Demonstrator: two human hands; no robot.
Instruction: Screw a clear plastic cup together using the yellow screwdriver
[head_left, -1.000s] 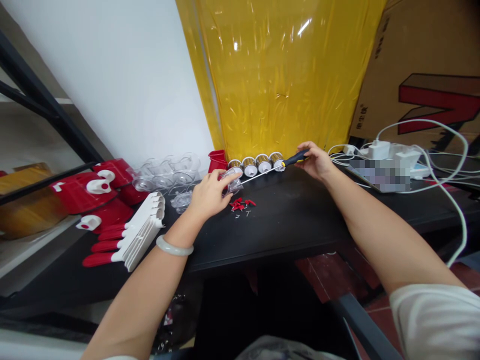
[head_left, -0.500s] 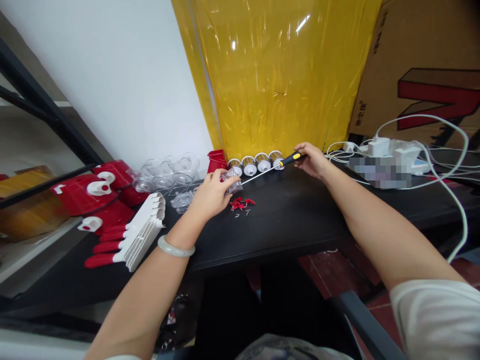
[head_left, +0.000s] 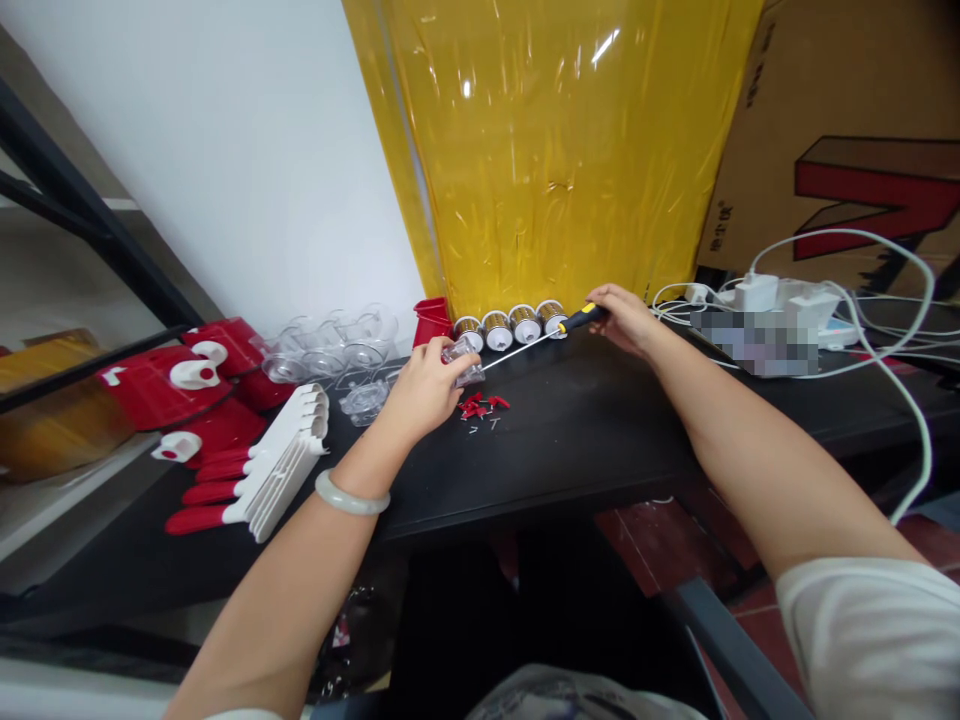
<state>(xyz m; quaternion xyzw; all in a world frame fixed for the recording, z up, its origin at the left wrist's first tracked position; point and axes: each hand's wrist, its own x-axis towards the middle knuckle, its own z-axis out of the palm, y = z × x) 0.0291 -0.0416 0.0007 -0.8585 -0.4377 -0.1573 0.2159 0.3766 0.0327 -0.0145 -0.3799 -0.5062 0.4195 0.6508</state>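
My left hand (head_left: 421,388) grips a small clear plastic part (head_left: 463,362) just above the black table (head_left: 570,440). My right hand (head_left: 628,318) holds a screwdriver (head_left: 546,336) by its black and yellow handle; the thin shaft reaches left and its tip meets the clear part. A few small red pieces and screws (head_left: 480,406) lie on the table right below the part. Several brass-coloured coils (head_left: 511,326) stand in a row behind the shaft.
Clear plastic shells (head_left: 330,350), red housings (head_left: 180,385) and a white ribbed part (head_left: 289,455) lie at the left. A red cup (head_left: 433,320) stands by the yellow plastic sheet (head_left: 555,150). White chargers and cables (head_left: 787,300) sit at the right before a cardboard box (head_left: 862,140).
Both hands stay almost where they were. The screwdriver tip has stayed at the clear part while the view shifted slightly.
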